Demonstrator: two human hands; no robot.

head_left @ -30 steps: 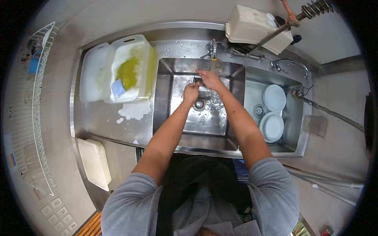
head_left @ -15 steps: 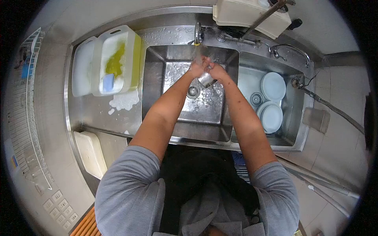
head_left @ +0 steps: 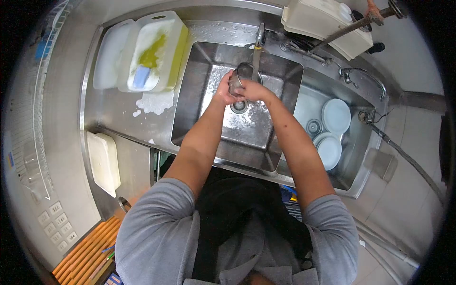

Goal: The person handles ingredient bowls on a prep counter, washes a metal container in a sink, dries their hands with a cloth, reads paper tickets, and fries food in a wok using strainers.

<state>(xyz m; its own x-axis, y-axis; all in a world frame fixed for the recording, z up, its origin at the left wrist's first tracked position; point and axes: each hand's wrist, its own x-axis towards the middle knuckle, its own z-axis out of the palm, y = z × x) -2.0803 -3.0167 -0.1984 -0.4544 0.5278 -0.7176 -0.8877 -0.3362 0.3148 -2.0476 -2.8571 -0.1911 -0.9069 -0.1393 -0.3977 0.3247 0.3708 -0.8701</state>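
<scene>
Over the left sink basin, both my hands are closed round a shiny cup, which looks like metal. My left hand wraps its left side. From the right, my right hand grips the cup, with some fingertips hidden at the cup's mouth. The cup is tilted, its dark open mouth facing the faucet. A stream of water falls from the spout beside the cup's rim. Below my hands lies the drain.
On the left counter, a yellow tub holds suds and a blue sponge; foam lies in front. White plates sit in water in the right basin. A cream container stands behind.
The cup has turned so its mouth faces up towards the faucet. My left hand has moved to its left side. The camera view has rotated and shifted slightly.
</scene>
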